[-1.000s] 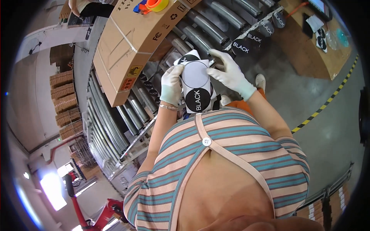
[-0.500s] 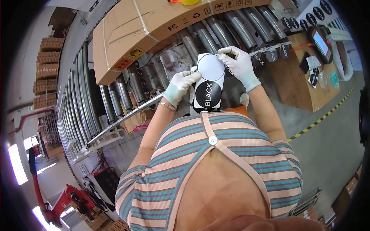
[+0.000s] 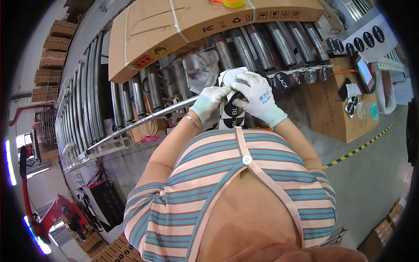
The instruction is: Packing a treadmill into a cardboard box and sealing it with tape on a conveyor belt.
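Head view: left hand (image 3: 213, 97) is pinching the label strip (image 3: 231, 112), at twelve o'clock from the striped top (image 3: 218, 183); right hand (image 3: 257, 99) is resting over it, fingers curled, grip unclear. Seemingly peeling; next move likely needing steady strip.

Ahead of the left hand (image 3: 211, 98) and right hand (image 3: 255, 98), a roller conveyor (image 3: 261, 46) carries a long cardboard box (image 3: 152, 26), a yellow roll (image 3: 234, 3) on top. Round black stickers (image 3: 282, 81) line the conveyor's near rail, right of the hands. Farther right, a brown surface (image 3: 329, 115) bears a dark flat object (image 3: 342, 90), a small sticker sheet (image 3: 351, 106) and a teal round item (image 3: 374, 111).
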A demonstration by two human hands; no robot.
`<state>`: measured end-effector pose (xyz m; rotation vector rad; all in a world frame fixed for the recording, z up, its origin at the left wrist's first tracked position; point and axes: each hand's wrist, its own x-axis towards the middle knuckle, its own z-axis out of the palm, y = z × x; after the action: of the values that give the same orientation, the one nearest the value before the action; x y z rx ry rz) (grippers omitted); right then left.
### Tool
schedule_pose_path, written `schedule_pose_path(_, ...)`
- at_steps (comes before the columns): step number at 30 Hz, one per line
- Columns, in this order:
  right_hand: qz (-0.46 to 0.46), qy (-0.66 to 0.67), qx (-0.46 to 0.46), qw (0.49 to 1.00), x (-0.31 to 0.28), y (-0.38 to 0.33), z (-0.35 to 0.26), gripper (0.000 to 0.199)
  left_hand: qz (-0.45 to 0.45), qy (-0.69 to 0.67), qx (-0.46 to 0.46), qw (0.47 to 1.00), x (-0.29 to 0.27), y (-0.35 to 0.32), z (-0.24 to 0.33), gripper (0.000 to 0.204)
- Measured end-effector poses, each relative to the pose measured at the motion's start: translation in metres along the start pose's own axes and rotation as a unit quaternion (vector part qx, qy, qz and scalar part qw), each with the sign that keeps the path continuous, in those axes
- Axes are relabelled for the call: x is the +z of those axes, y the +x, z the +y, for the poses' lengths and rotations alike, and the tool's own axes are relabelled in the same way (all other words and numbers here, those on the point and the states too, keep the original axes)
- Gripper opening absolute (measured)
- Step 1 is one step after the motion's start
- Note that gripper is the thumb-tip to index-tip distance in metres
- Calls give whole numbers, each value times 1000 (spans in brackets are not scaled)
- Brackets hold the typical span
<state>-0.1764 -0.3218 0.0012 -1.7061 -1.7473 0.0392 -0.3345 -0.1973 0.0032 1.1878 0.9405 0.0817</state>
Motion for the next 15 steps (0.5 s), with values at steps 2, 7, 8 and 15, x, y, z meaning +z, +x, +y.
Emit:
schedule_pose_path(2,9,5,-10,1000,6,-1,-2,50,-7,-21,-8,1000,-4,0,-6,25)
schedule_pose_path(7,42,1,-29,999,10,5,-7,40,-33,-250,-69,965,11,-19,17,24)
schedule_pose_path(8,40,1,-31,999,10,6,-8,40,-45,-256,-70,963,11,-19,15,24)
schedule_pose_path(15,64,56,-42,996,7,11,-5,24,40,-186,-38,981,-12,9,-8,21)
